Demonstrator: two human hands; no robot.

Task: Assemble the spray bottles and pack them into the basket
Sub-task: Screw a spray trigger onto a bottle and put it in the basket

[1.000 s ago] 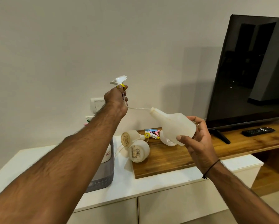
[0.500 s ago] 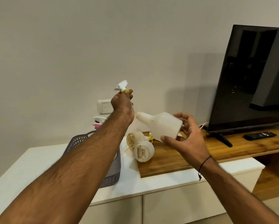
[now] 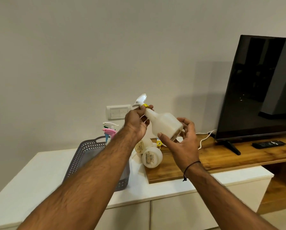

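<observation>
I hold a white translucent bottle (image 3: 163,123) tilted in the air, neck pointing up-left. My right hand (image 3: 180,141) grips its base. My left hand (image 3: 136,123) is closed on the white spray head (image 3: 141,101) with a yellow collar, which sits at the bottle's neck. Below them, two more white bottles (image 3: 151,156) lie on their sides at the edge of the wooden board. A grey perforated basket (image 3: 87,155) stands on the white cabinet at the left, mostly behind my left forearm, with pink and white spray heads (image 3: 109,129) sticking out of it.
A wooden board (image 3: 222,156) lies on the white cabinet (image 3: 39,176) and carries a television (image 3: 261,90), a black remote (image 3: 269,144) and a white cable (image 3: 205,138). A wall socket (image 3: 118,112) is behind my hands. A loose yellow-tipped part (image 3: 159,143) lies behind the bottles.
The spray head and the bottle have come together: the tube has gone into the bottle and the head now sits at the neck. Both hands have moved closer and the view has shifted.
</observation>
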